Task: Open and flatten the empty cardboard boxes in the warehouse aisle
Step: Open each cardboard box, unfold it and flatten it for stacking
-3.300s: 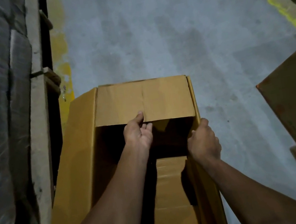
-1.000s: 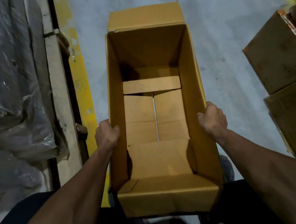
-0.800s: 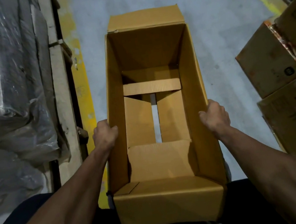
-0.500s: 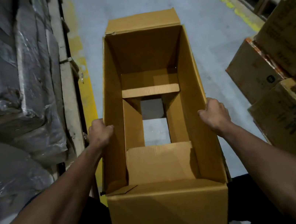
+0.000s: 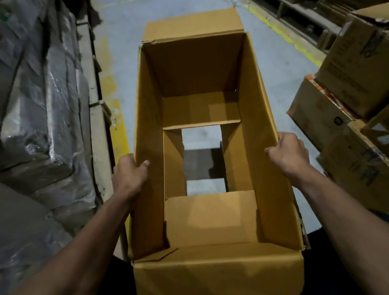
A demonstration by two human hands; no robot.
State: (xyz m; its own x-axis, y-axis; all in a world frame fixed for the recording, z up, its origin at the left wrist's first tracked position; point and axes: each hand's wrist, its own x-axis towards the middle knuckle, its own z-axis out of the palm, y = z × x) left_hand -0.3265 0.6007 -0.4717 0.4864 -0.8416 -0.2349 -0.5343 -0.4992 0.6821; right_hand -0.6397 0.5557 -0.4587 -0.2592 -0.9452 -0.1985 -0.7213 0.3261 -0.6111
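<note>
Cardboard box [image 5: 191, 71] unprinted, left hand [image 5: 129, 176] and right hand [image 5: 291, 152] gripping its side walls, neighbouring boxes' [image 5: 357, 86] print unreadable

A single head-worn wide-angle camera looks forward and steeply down a warehouse aisle, straight into the open top of a tall tan cardboard box [image 5: 194, 91] held close below the lens. Both bare forearms enter from the bottom corners, the left hand [image 5: 129, 176] and right hand [image 5: 291, 152] near frame centre. The grey concrete floor [image 5: 166, 6] runs away toward the top edge. Plastic-wrapped grey pallet stacks [image 5: 27, 97] bend along the left margin, stacked brown cartons [image 5: 359, 100] along the right, both curved by the lens. No second view overlaps it.
</note>
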